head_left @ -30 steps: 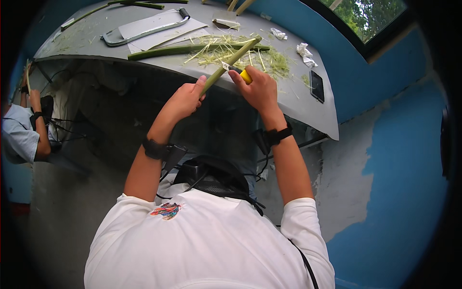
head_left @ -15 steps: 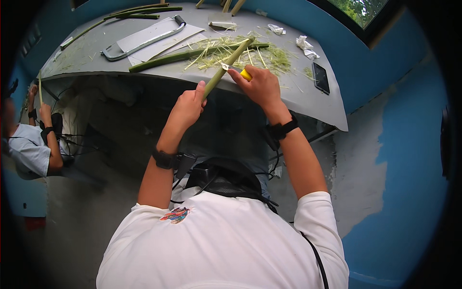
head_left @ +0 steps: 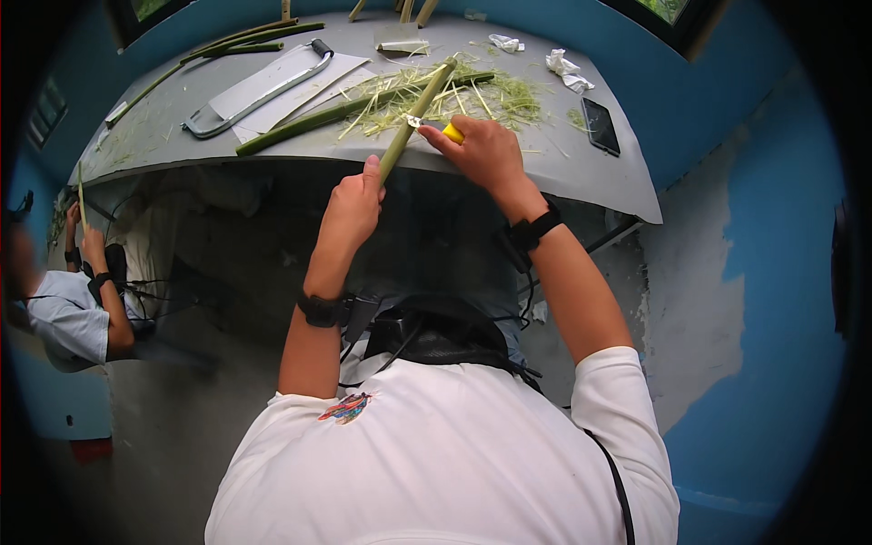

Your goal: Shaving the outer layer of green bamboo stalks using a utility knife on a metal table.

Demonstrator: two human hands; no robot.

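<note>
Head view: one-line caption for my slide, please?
Left hand grips a green stalk while right hand works a yellow-handled blade along it above a grey table.

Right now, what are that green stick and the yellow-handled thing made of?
The green stick looks like a fresh plant stalk, maybe bamboo or cane: matte green skin, with pale stringy shavings lying around it. The yellow-handled tool seems to have a smooth plastic grip and a small greyish metal blade, though it is too small to be sure.

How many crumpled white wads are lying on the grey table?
2. One wad lies at the table's far edge; the other wad lies to its right, beyond the black phone. More could be hidden under the green shavings.
</note>
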